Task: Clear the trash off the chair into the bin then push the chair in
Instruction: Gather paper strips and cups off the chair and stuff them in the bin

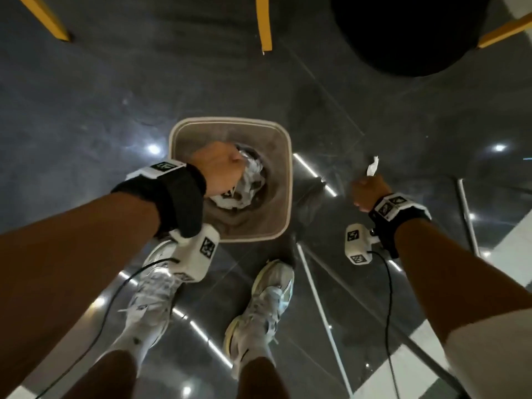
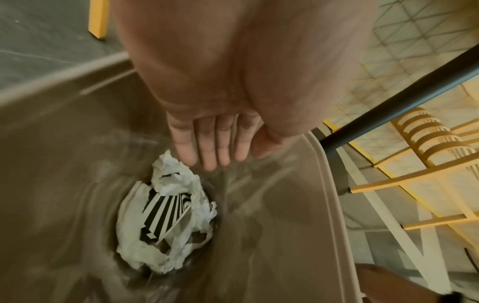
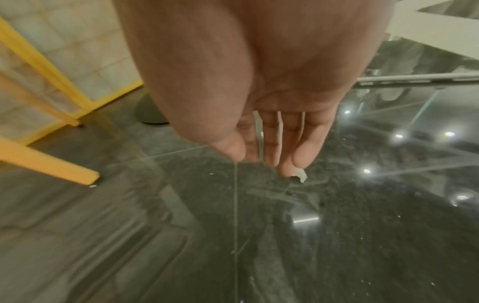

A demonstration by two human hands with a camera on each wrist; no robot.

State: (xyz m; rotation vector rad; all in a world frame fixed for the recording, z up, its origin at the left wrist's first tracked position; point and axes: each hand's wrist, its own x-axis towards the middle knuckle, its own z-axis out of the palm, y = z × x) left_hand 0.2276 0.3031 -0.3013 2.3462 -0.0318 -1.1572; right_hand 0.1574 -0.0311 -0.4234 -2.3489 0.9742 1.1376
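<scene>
The left hand (image 1: 218, 168) hangs empty, fingers straight, over the beige square plastic bin (image 1: 283, 180). The right hand (image 1: 370, 191), beside the bin's right, pinches a white paper scrap (image 1: 373, 166).

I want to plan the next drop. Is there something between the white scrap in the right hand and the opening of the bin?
Nothing visible. The right hand holds the white scrap over bare floor, to the right of the bin. The left hand, open, hangs over part of the bin's mouth.
</scene>
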